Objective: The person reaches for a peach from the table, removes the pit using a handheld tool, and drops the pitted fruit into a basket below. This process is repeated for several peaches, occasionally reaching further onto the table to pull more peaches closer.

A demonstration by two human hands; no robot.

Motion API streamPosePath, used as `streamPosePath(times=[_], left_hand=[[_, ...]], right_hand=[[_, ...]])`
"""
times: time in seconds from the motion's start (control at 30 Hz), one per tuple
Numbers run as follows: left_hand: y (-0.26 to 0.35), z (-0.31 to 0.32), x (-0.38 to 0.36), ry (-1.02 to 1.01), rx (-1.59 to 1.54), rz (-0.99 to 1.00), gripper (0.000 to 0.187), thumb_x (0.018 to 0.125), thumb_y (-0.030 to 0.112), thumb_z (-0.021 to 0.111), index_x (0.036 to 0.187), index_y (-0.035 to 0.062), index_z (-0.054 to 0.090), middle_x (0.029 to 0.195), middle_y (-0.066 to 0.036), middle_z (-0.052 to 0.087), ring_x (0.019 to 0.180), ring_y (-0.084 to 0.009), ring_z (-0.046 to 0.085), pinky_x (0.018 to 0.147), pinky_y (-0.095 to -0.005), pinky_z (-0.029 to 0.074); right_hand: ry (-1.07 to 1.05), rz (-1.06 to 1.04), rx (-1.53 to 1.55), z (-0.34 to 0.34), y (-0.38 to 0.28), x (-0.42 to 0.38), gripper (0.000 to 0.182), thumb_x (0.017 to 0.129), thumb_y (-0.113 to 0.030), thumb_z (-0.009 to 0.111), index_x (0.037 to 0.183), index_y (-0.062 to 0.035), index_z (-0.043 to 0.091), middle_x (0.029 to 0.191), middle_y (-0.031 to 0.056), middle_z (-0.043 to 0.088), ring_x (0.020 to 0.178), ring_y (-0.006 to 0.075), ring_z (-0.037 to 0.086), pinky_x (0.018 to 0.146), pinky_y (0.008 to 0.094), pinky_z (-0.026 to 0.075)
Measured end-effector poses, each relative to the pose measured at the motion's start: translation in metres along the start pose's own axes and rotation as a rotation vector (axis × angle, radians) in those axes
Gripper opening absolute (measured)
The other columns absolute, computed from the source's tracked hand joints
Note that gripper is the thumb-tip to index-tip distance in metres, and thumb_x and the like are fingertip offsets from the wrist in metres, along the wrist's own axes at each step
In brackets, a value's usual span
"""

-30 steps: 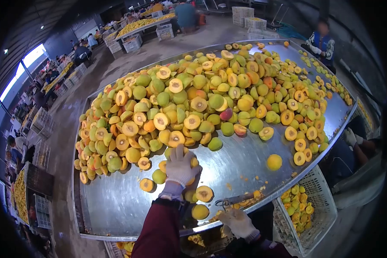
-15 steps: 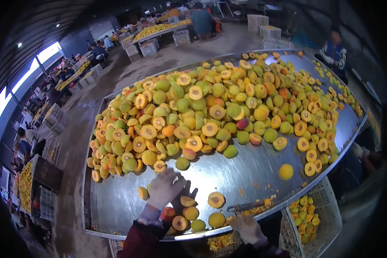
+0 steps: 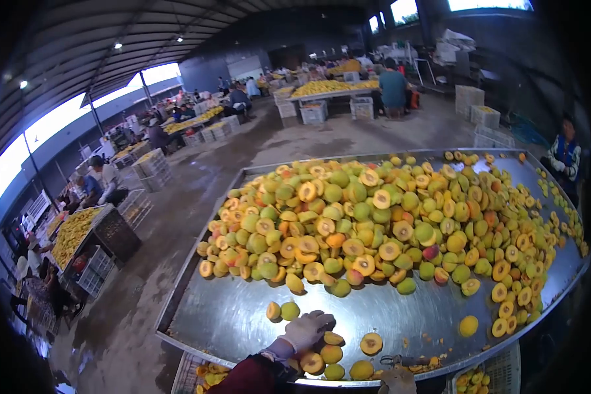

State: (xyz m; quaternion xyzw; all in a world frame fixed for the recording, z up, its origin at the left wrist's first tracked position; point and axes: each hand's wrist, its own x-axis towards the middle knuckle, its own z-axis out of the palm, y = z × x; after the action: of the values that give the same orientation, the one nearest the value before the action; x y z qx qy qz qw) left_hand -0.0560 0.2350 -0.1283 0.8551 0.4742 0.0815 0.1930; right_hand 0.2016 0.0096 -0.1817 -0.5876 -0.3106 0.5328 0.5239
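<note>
The left hand [image 3: 308, 330], gloved, is reaching low over the tabletop [image 3: 230, 315], its fingers stretching out, loosely curved; whether the fingertips are touching fruit, I cannot tell. Several cut fruits [image 3: 312, 362] are sitting close together on its near side. A green fruit [image 3: 289, 310] is lying just to its left, with a half [image 3: 273, 310] beside it. The right hand [image 3: 396, 381], also gloved, is showing only in part at the near edge; I cannot tell whether it is pinching anything. A tool [image 3: 410, 360] is lying just beyond it. The pile [image 3: 374, 230] of whole and halved fruit is spreading across the tabletop beyond both hands. Right of the right hand, a crate [image 3: 505, 368] is standing below the edge; far beyond, a person [image 3: 565, 154] is facing the tabletop.
</note>
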Motion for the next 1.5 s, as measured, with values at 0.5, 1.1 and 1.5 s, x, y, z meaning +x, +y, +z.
streamPosePath(times=[0.5, 1.1, 1.5], left_hand=[[0.180, -0.037, -0.134, -0.163, -1.718, -0.193, 0.034, 0.098, 0.028, 0.055, 0.121, 0.0029, 0.053, 0.099, -0.002, 0.060, 0.081, -0.0109, 0.055, 0.072, -0.0241, 0.045], [0.184, -0.046, -0.161, 0.077, -1.908, -0.268, 0.063, 0.099, 0.046, 0.046, 0.136, -0.0038, 0.039, 0.128, -0.023, 0.053, 0.107, -0.0286, 0.058, 0.089, -0.0365, 0.050], [0.192, -0.051, -0.169, 0.061, -1.545, -0.184, 0.072, 0.100, 0.052, 0.036, 0.132, -0.0121, 0.043, 0.125, -0.024, 0.056, 0.118, -0.0311, 0.056, 0.100, -0.0382, 0.046]], right_hand=[[-0.210, -0.047, 0.149, 0.064, -0.112, -0.082, 0.018, 0.094, -0.025, 0.060, 0.099, -0.0083, 0.060, 0.070, 0.0008, 0.062, 0.049, 0.0073, 0.053, 0.041, 0.0202, 0.038], [-0.371, -0.295, -0.614, 0.065, -0.119, -0.121, 0.035, 0.087, -0.043, 0.062, 0.106, -0.0140, 0.059, 0.085, 0.0109, 0.058, 0.067, 0.0279, 0.064, 0.062, 0.0359, 0.053], [-0.175, -0.958, -1.026, 0.068, -0.138, -0.126, 0.025, 0.074, -0.019, 0.068, 0.097, -0.0299, 0.064, 0.076, 0.0043, 0.046, 0.051, 0.0156, 0.053, 0.038, 0.0272, 0.041]])
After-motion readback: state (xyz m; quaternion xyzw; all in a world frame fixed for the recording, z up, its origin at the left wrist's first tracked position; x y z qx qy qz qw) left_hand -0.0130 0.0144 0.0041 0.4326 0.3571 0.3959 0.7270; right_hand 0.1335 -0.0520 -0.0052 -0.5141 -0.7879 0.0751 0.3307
